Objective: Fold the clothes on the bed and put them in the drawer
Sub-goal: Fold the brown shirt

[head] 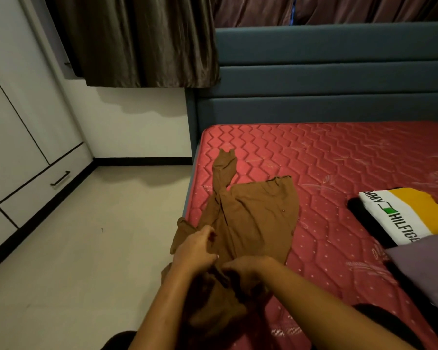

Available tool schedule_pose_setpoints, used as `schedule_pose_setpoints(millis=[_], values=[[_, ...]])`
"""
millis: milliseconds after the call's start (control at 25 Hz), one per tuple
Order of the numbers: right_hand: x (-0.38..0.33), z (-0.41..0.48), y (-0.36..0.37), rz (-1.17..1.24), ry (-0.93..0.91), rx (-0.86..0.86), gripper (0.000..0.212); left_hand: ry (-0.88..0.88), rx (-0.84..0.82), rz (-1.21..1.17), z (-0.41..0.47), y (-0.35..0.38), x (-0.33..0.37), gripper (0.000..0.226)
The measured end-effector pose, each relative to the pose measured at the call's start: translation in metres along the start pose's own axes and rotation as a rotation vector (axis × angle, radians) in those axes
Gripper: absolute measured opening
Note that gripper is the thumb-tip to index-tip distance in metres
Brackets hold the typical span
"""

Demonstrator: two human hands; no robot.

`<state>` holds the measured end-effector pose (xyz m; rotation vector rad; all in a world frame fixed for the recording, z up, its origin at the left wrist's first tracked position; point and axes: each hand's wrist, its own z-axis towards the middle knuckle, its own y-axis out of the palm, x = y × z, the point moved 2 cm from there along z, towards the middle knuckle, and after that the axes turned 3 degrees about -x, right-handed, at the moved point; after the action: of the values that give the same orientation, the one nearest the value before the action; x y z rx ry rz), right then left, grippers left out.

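Note:
A brown shirt lies spread on the near left corner of the red mattress, one sleeve stretched toward the headboard and its lower part bunched over the bed's edge. My left hand grips the shirt's left edge. Just to its right, my right hand holds the bunched fabric with curled fingers. A folded white, yellow and black T-shirt with printed letters rests at the right of the mattress. The drawer with a dark bar handle sits low in the white wardrobe at left and is closed.
A purple-grey cloth lies at the right edge, partly over the folded T-shirt. The blue padded headboard stands behind the mattress. Dark curtains hang above the pale floor between bed and wardrobe.

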<state>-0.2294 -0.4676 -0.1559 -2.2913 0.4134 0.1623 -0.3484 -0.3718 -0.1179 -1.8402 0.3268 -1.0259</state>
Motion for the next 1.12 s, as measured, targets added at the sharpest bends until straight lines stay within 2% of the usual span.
schedule_pose_setpoints(millis=[40, 120, 160, 240, 280, 360, 520, 640, 720, 800, 880, 920, 960, 1040, 1120], values=[[-0.003, 0.0, -0.002, 0.002, -0.03, 0.05, 0.055, 0.057, -0.101, 0.058, 0.004, 0.009, 0.009, 0.069], [-0.006, -0.005, -0.011, -0.028, -0.068, 0.157, 0.049, 0.064, -0.327, 0.074, 0.005, 0.025, 0.022, 0.084], [-0.006, -0.01, -0.016, -0.062, -0.072, 0.195, 0.046, 0.052, -0.363, 0.023, 0.006, 0.03, 0.023, 0.082], [-0.004, -0.022, -0.027, -0.184, -0.068, 0.248, 0.041, 0.075, -0.306, -0.074, 0.008, 0.031, 0.023, 0.063], [-0.002, -0.031, -0.033, -0.269, -0.054, 0.275, 0.037, 0.085, -0.29, -0.074, 0.008, 0.029, 0.024, 0.053], [0.004, -0.046, -0.041, -0.445, -0.001, 0.314, 0.032, 0.058, -0.316, -0.029, 0.007, 0.025, 0.026, 0.048], [0.036, -0.074, -0.047, -0.583, 0.232, 0.23, 0.038, 0.02, -0.414, 0.133, 0.003, 0.018, 0.033, 0.031], [0.066, -0.089, -0.039, -0.583, 0.431, 0.166, 0.047, -0.025, -0.533, 0.196, -0.003, 0.014, 0.033, 0.031], [0.086, -0.08, -0.021, -0.529, 0.565, 0.119, 0.052, -0.089, -0.609, 0.323, -0.002, 0.018, 0.032, 0.032], [0.099, -0.064, 0.0, -0.513, 0.705, 0.025, 0.045, -0.159, -0.694, 0.436, -0.003, 0.029, 0.033, 0.033], [0.111, -0.048, 0.018, -0.476, 0.823, -0.101, 0.037, -0.203, -0.585, 0.475, 0.003, 0.033, 0.03, 0.036], [0.115, -0.047, 0.013, -0.448, 0.863, -0.099, 0.035, -0.238, -0.485, 0.432, 0.015, 0.026, 0.028, 0.039], [0.116, -0.053, -0.004, -0.375, 0.891, -0.016, 0.034, -0.246, -0.386, 0.361, 0.035, 0.014, 0.023, 0.04], [0.117, -0.076, -0.065, -0.26, 0.861, 0.326, 0.034, -0.272, -0.14, 0.088, 0.082, -0.028, 0.025, 0.039], [0.124, -0.122, -0.156, -0.211, 0.81, 0.791, 0.035, -0.271, 0.199, -0.405, 0.119, -0.096, 0.062, 0.036]])
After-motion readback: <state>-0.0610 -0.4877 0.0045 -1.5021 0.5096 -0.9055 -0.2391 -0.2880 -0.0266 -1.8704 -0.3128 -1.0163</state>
